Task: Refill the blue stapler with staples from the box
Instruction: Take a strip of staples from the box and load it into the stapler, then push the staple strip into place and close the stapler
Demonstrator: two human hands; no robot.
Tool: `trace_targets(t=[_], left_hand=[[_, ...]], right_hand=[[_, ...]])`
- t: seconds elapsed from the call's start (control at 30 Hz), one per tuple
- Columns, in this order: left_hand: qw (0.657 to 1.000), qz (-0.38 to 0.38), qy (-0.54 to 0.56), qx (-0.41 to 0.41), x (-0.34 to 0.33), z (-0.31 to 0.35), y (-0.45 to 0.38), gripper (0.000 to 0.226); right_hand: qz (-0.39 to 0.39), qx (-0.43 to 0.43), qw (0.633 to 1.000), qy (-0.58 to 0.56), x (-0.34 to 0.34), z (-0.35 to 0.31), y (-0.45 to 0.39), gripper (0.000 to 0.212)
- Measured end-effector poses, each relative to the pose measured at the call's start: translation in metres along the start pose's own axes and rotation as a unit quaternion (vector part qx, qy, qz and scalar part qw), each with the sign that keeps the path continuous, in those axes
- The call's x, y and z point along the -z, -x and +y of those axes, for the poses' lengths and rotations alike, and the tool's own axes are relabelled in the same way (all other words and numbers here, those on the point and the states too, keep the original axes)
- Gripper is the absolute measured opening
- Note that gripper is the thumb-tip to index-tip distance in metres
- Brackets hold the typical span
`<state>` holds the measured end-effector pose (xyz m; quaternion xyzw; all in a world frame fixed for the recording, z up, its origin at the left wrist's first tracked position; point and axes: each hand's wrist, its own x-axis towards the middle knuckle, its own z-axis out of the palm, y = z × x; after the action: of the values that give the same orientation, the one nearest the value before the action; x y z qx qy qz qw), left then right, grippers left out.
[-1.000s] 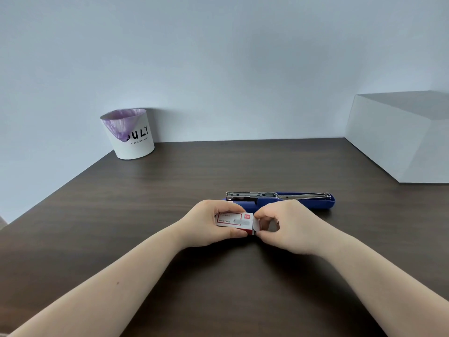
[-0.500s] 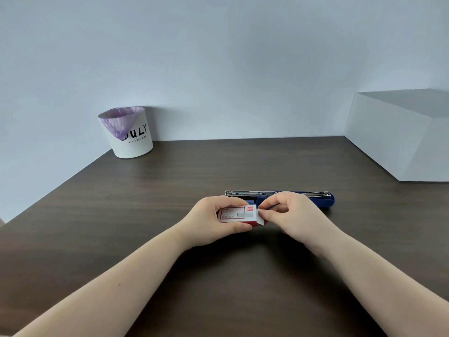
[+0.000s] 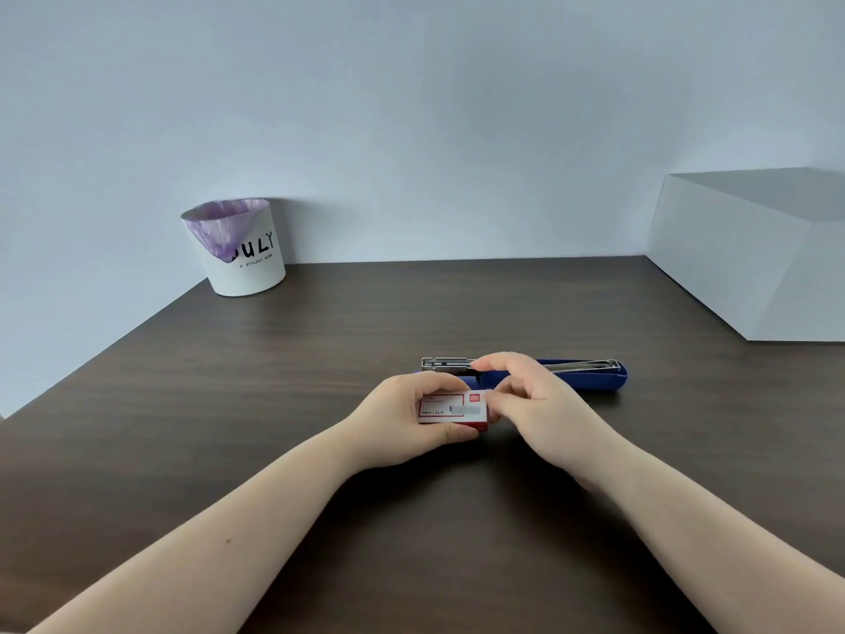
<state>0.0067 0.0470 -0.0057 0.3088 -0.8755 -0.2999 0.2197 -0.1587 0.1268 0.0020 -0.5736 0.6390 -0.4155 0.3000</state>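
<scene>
the right hand [image 3: 544, 414] hides the stapler's [image 3: 594, 379] middle, and the small print on the box [image 3: 450, 407] is too fine to read. whether the box end is open cannot be told. the stapler lies opened flat, long axis parallel to the bench's [image 3: 366, 313] far edge, metal end pointing left. the left hand [image 3: 402, 423] grips the box, long side the same way, just before the stapler; the right fingers [image 3: 496, 402] pinch at its right end. dark wood bench, pale wall, a bin [image 3: 237, 247] at the far left corner, a white block [image 3: 754, 258] at the right edge.
</scene>
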Motion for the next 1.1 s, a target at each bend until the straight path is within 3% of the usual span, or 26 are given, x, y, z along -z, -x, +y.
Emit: trace_targets(t=[0.07,0.17,0.37,0.53,0.7,0.9,1.03,1.1], left_hand=[[1.000,-0.010,-0.028,0.006,0.000,0.001,0.000,0.043],[0.998,-0.016,-0.064,0.003,-0.003,0.001,0.001,0.045],[0.992,-0.009,-0.120,-0.035,-0.005,0.001,0.002,0.053],[0.994,0.007,-0.105,-0.014,0.003,-0.001,0.004,0.060],[0.997,0.073,-0.029,0.025,0.020,-0.005,0.005,0.037],[0.991,0.108,-0.021,0.072,0.031,-0.015,0.000,0.020],[0.989,0.107,-0.037,0.093,0.029,-0.021,-0.004,0.022],[0.987,0.121,-0.040,0.096,0.028,-0.024,-0.005,0.022]], right_hand=[[0.015,-0.041,0.998,-0.048,0.008,0.000,-0.005,0.032],[-0.004,-0.074,0.997,-0.018,0.023,0.003,-0.010,0.036],[0.012,-0.050,0.998,0.043,0.035,-0.001,-0.016,0.026],[0.024,-0.034,0.999,0.008,0.039,-0.010,-0.030,0.015],[0.008,-0.105,0.984,-0.147,0.032,-0.018,-0.044,0.009],[0.027,-0.176,0.922,-0.344,0.031,-0.015,-0.052,0.013],[0.030,-0.133,0.951,-0.278,0.029,-0.011,-0.053,0.013],[0.049,-0.078,0.983,-0.156,0.029,-0.011,-0.051,0.010]])
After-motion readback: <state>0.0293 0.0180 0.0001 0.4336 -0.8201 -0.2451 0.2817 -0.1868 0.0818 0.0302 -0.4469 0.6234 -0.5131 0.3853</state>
